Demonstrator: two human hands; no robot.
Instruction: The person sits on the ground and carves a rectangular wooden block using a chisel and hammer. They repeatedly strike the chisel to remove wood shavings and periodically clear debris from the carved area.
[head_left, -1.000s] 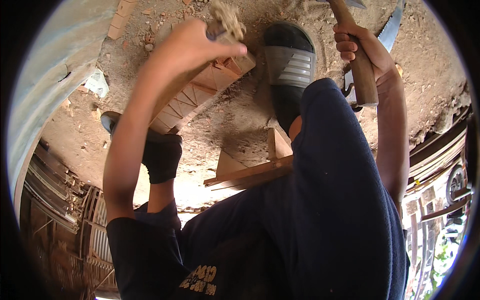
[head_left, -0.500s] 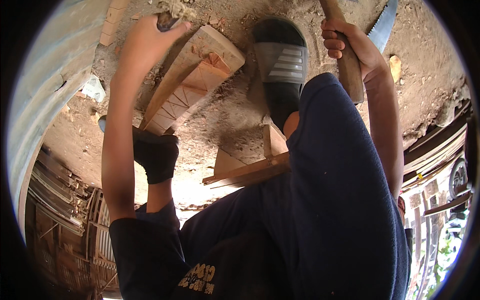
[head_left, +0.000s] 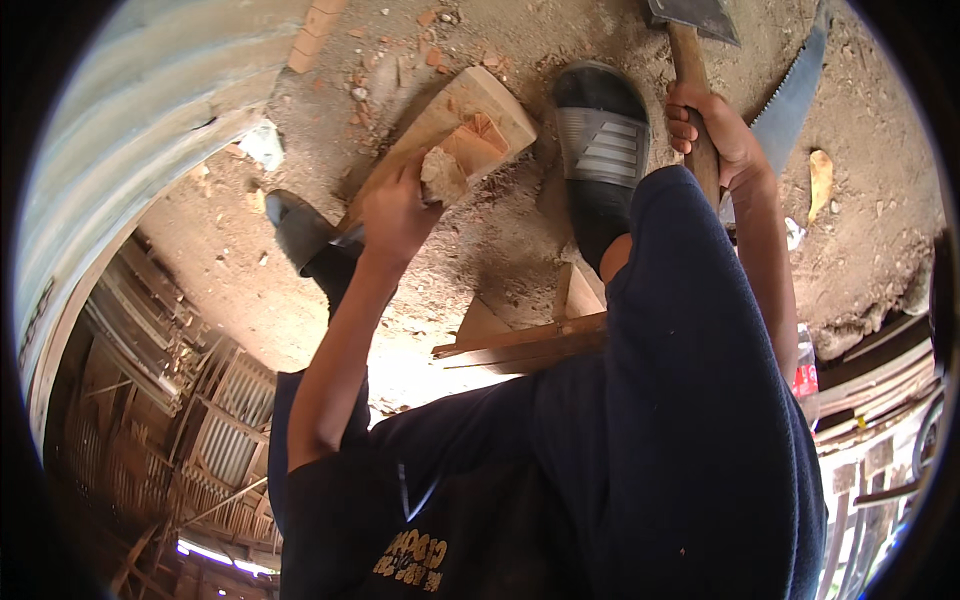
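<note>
My left hand (head_left: 395, 210) is closed round a chisel (head_left: 443, 177); the frayed, mushroomed end of its wooden handle faces up. It is over a pale wood block (head_left: 485, 95) with a carved, reddish upper face, lying on the dirt by my feet. Whether the chisel's edge touches the wood is hidden by my hand. My right hand (head_left: 715, 130) grips the wooden handle of a hatchet-like tool (head_left: 697, 18), whose broad dark metal head is partly cut off by the top of the view. This tool is to the right of my slippered right foot, apart from the block.
A handsaw (head_left: 795, 105) lies on the dirt right of my right hand. My right slipper (head_left: 602, 130) and left slipper (head_left: 300, 232) flank the block. Wood offcuts (head_left: 530, 342) lie between my legs. Corrugated sheet metal (head_left: 190, 95) stands at the left. A plastic bottle (head_left: 805, 375) is behind my right arm.
My left hand has come down and right with the chisel, from beyond the block to over it. My right hand still grips the hatchet-like tool. The view has shifted, showing the tool's head.
</note>
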